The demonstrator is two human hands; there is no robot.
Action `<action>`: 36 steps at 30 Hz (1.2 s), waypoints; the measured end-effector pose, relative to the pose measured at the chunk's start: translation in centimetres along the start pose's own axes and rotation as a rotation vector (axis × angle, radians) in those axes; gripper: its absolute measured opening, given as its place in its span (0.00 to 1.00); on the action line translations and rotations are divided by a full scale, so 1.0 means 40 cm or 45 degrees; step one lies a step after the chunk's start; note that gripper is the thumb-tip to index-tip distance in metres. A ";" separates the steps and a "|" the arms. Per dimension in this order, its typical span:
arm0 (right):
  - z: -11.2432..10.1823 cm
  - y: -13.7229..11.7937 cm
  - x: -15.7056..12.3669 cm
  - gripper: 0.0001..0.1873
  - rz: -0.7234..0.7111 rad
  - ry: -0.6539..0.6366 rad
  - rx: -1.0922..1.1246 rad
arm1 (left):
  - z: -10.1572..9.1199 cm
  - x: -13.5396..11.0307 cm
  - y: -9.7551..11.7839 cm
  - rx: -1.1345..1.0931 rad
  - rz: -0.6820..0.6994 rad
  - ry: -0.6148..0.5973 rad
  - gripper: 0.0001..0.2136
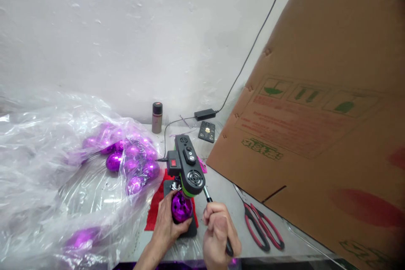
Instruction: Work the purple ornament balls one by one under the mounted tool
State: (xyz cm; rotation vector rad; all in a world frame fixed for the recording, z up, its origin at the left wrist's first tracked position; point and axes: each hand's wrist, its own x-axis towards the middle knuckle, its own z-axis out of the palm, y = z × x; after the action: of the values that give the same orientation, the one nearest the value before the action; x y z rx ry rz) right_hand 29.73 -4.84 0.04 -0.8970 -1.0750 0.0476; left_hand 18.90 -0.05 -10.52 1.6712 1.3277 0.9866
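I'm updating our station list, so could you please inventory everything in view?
Wall: 1, whitish, back
Carton: 1, brown, right
Table: 1, pale grey, centre
Plastic: clear, left; pieces uncountable
Balls: many, purple, mostly among plastic; one in left hand
Bottle: 1, grey-brown, black cap, near wall
Adapter: 1, black, near wall
Cords: 2, dark, one up the wall, one to machine
Flat item: 1, black, gold mark, before adapter
Machine: 1, black and green, centre
Lever: 1, silver and black, machine's right
Cloth: 1, red, under machine
Scissors: 1, red and black, by carton
Left hand: 1, around a ball
Right hand: 1, around lever
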 end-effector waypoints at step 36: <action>-0.059 -0.085 0.022 0.20 0.225 -0.132 -0.351 | -0.197 -0.386 -0.177 0.004 -0.098 -0.289 0.42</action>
State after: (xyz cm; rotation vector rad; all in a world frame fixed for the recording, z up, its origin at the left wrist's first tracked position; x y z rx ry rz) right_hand 30.73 -8.14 2.49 -1.2492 -1.1126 0.0954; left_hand 6.57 -13.28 -15.40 1.6666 1.2327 0.7271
